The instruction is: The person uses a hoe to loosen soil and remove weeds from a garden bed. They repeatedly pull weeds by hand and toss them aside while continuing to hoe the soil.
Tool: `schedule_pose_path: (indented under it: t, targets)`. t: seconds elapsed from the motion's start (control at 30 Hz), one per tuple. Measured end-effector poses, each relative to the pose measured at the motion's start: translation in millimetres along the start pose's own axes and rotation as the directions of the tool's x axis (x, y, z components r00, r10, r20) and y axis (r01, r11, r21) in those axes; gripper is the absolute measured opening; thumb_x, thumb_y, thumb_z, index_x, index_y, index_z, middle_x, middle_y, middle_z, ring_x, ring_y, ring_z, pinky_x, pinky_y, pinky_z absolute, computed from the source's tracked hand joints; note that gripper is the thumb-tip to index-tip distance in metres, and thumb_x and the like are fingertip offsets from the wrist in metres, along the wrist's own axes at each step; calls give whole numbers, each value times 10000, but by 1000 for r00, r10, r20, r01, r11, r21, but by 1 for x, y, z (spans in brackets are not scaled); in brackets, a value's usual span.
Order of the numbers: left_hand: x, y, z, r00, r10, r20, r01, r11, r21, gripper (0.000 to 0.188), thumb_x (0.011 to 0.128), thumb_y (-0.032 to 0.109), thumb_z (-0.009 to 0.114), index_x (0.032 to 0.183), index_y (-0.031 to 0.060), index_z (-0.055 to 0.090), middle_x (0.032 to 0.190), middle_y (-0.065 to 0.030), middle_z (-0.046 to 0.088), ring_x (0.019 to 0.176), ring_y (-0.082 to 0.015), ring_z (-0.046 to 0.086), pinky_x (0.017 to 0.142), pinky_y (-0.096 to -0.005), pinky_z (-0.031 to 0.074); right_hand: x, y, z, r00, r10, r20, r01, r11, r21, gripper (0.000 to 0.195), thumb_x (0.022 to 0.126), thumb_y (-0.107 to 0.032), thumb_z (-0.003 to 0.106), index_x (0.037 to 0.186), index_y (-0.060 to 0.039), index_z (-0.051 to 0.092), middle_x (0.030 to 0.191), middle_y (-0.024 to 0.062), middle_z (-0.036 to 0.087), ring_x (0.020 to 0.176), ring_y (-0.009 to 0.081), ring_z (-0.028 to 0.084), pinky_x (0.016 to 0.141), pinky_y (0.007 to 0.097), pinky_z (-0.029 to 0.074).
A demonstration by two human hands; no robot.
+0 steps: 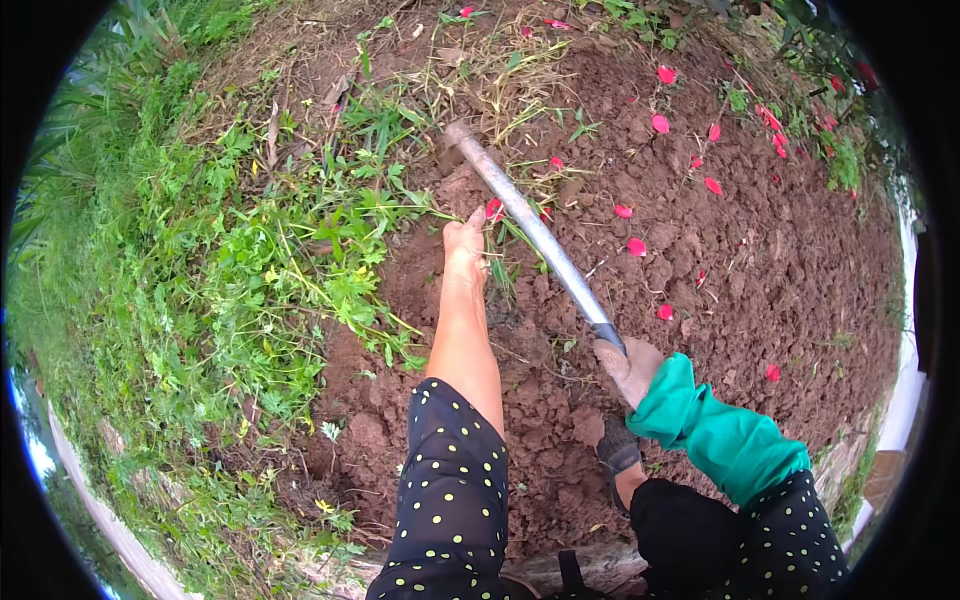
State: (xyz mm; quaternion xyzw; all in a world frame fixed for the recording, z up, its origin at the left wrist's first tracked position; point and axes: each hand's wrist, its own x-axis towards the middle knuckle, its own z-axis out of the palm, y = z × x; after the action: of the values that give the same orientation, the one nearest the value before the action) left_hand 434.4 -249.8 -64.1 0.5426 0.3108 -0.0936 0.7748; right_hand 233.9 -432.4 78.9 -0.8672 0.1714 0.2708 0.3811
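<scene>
My bare left hand (466, 241) is low over the brown soil at the edge of the weeds, its back towards me. Thin green weed stems (504, 271) come out from beneath it, and its curled fingers are mostly hidden. A red petal (493, 209) lies by its fingertips. In a soiled, pale work glove, my right hand (631, 366) grips the dark lower end of a hoe's metal handle (551, 244). This handle slants up and left to a soil-caked head (454, 135); its blade is largely hidden against the ground.
Dense leafy weeds (285, 247) cover the left side. Loose, clumpy soil (750, 277) with scattered red petals (637, 247) spreads to the right. Dry grass (517, 82) lies beyond the hoe head. My shoe (619, 450) is just below the gloved hand. Dark foliage overhangs the upper right.
</scene>
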Motion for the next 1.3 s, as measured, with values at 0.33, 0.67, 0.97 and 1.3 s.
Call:
schedule_pose_path:
  t: [0.33,0.67,0.97,1.3]
  targets:
    - [-94,-6,23,972,42,231,-85,980,178,234,800,213,623,726,1,556,565,-47,529,416,-121,441,362,-267,356,-93,35,-24,986,156,54,-163,870,465,508,784,-556,532,713,-54,495,541,-15,424,461,78,389,407,250,292]
    - [-204,-11,37,853,-293,432,338,941,-28,220,820,271,606,793,57,564,562,9,519,422,-72,482,341,-205,361,-137,65,-31,941,170,-292,57,772,633,479,807,-505,527,655,-57,447,442,16,411,327,99,372,305,233,256]
    - [-190,-21,80,830,-232,507,230,971,68,138,830,79,536,806,-57,532,632,-44,527,431,-148,501,332,-246,378,-132,62,-21,872,199,-448,205,683,702,412,793,-434,584,690,-54,463,465,18,436,339,100,386,315,231,260]
    - [-198,15,101,829,-254,499,51,922,384,343,811,267,600,962,-36,545,723,-105,572,590,-201,549,550,-337,459,-132,61,-24,813,257,-522,210,708,675,442,806,-468,539,657,-63,441,434,25,410,315,105,359,300,231,256]
